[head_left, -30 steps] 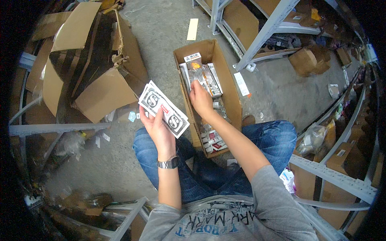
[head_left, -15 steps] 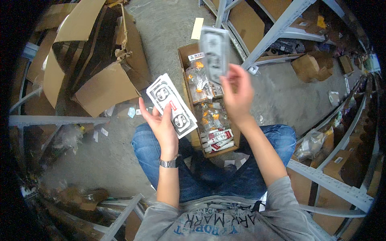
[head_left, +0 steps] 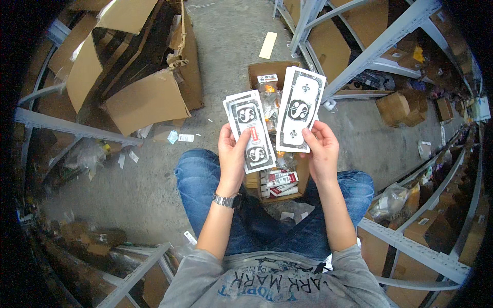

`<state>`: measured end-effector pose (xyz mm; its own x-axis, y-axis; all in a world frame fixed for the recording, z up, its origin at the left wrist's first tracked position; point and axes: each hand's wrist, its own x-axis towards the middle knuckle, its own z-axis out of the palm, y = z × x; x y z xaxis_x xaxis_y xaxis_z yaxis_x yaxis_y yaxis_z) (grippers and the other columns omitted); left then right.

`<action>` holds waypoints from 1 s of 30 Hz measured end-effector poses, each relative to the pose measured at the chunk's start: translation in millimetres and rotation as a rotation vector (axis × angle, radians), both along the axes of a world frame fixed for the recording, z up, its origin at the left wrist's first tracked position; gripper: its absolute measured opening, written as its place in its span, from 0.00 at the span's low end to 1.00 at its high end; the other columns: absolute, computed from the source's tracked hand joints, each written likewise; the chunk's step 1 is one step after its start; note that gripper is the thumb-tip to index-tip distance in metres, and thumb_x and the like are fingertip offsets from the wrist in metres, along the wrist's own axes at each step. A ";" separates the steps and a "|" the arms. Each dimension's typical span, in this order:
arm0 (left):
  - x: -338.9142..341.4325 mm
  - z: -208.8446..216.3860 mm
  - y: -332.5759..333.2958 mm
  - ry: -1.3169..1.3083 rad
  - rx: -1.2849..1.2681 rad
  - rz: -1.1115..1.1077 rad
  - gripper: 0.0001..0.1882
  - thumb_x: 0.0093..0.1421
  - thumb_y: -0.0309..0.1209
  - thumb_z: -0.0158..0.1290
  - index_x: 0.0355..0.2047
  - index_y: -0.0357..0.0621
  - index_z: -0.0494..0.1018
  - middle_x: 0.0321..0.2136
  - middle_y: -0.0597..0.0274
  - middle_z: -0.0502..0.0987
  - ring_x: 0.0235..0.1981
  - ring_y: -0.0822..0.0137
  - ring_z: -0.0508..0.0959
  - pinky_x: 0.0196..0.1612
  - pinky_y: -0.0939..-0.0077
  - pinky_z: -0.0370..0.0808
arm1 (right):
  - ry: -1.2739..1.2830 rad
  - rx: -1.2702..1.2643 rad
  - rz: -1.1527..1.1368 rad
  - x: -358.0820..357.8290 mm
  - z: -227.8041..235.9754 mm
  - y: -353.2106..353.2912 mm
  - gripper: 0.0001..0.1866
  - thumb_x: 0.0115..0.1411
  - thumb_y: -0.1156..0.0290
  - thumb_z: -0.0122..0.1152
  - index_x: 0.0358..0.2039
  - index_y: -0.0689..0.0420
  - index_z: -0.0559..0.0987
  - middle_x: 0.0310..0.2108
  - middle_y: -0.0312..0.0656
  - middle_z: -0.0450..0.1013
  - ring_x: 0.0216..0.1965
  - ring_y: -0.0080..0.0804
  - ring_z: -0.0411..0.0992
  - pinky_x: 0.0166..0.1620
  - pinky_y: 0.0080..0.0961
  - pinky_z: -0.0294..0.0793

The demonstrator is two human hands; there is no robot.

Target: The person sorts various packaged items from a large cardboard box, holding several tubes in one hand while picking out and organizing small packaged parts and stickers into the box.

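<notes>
A fanned stack of black-and-white play money bills [head_left: 250, 134] with large dollar signs is pinched in my left hand [head_left: 232, 154], thumb lying on top beside a small red mark. My right hand [head_left: 323, 149] grips a second sheaf of play bills [head_left: 300, 109] at its lower right edge. The two sheaves sit side by side, tilted, a small gap between them. Under them, between my knees, stands a long cardboard box [head_left: 258, 68], partly hidden. It holds clear bags with orange pieces [head_left: 270, 97] and, at its near end, red-and-white tubes [head_left: 282, 179].
A large torn cardboard box [head_left: 149, 102] stands at the left. Metal shelf frames [head_left: 380, 49] with cartons rise at both sides. A small open carton [head_left: 403, 108] sits to the right. On the concrete floor lie a yellowish card [head_left: 267, 45] and paper scraps [head_left: 173, 136].
My right hand has lowered its bills and turned them, so they now sit beside the left sheaf. My left hand has moved right with its bills, its fingers now curled under them.
</notes>
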<state>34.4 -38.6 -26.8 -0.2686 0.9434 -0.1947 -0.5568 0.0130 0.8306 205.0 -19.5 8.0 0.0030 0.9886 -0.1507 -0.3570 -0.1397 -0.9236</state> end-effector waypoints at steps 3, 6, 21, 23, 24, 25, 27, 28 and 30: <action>-0.2 -0.5 0.0 -0.044 0.026 -0.017 0.12 0.57 0.22 0.46 0.42 0.36 0.61 0.36 0.57 0.73 0.35 0.74 0.75 0.38 0.82 0.73 | 0.046 0.013 -0.008 -1.3 -3.5 -0.7 0.12 0.53 0.78 0.56 0.39 0.64 0.69 0.33 0.40 0.71 0.29 0.20 0.71 0.30 0.12 0.69; -1.6 -2.9 -0.3 -0.081 0.038 -0.037 0.12 0.58 0.24 0.45 0.43 0.37 0.61 0.38 0.58 0.73 0.36 0.74 0.74 0.39 0.81 0.73 | -0.246 0.235 -0.112 2.4 -19.0 -4.9 0.08 0.53 0.80 0.56 0.34 0.62 0.71 0.33 0.40 0.70 0.35 0.22 0.69 0.37 0.16 0.66; 0.4 -1.1 -1.9 -0.134 0.032 -0.095 0.15 0.61 0.29 0.40 0.48 0.37 0.60 0.40 0.58 0.72 0.38 0.73 0.74 0.41 0.80 0.72 | -0.829 0.864 -0.269 12.2 -7.1 0.3 0.08 0.40 0.82 0.59 0.20 0.52 0.76 0.47 0.47 0.63 0.52 0.45 0.57 0.55 0.37 0.53; 0.8 -0.7 -1.9 -0.125 0.039 -0.104 0.15 0.62 0.29 0.40 0.48 0.37 0.60 0.39 0.59 0.72 0.38 0.73 0.74 0.40 0.80 0.72 | -0.804 0.855 -0.256 11.9 -6.9 0.4 0.08 0.40 0.82 0.59 0.20 0.53 0.76 0.47 0.47 0.64 0.52 0.45 0.57 0.55 0.37 0.54; 1.3 -0.5 -2.0 -0.113 0.039 -0.133 0.15 0.62 0.29 0.40 0.48 0.37 0.60 0.39 0.59 0.72 0.38 0.73 0.74 0.40 0.80 0.72 | -0.804 0.844 -0.249 11.8 -7.6 0.4 0.08 0.40 0.82 0.59 0.20 0.53 0.76 0.47 0.47 0.64 0.52 0.45 0.57 0.55 0.37 0.54; 1.9 -0.1 -2.0 -0.101 0.039 -0.161 0.15 0.62 0.30 0.41 0.47 0.37 0.61 0.39 0.59 0.72 0.38 0.73 0.74 0.40 0.81 0.73 | -0.805 0.833 -0.241 11.6 -8.8 0.3 0.07 0.40 0.81 0.59 0.20 0.53 0.76 0.47 0.47 0.64 0.52 0.45 0.58 0.54 0.37 0.54; 4.3 6.7 -3.6 -0.111 0.008 -0.257 0.15 0.62 0.31 0.41 0.47 0.36 0.61 0.39 0.60 0.72 0.38 0.74 0.73 0.40 0.82 0.72 | -0.865 0.817 -0.203 11.5 -9.5 0.3 0.07 0.40 0.81 0.59 0.20 0.53 0.76 0.48 0.46 0.64 0.52 0.44 0.58 0.54 0.37 0.55; 5.8 1.9 -4.1 -0.074 -0.001 -0.320 0.15 0.60 0.29 0.44 0.47 0.36 0.61 0.40 0.60 0.72 0.38 0.74 0.73 0.41 0.83 0.71 | -0.925 0.811 -0.172 11.5 -8.8 0.3 0.07 0.40 0.81 0.59 0.20 0.53 0.76 0.48 0.46 0.64 0.52 0.43 0.58 0.54 0.36 0.55; 11.5 3.1 -7.8 -0.023 0.008 -0.437 0.15 0.58 0.25 0.46 0.46 0.37 0.62 0.41 0.59 0.71 0.39 0.75 0.73 0.43 0.82 0.69 | -1.027 0.821 -0.067 11.1 -6.4 2.7 0.09 0.44 0.80 0.57 0.27 0.54 0.78 0.49 0.44 0.63 0.49 0.40 0.62 0.52 0.34 0.59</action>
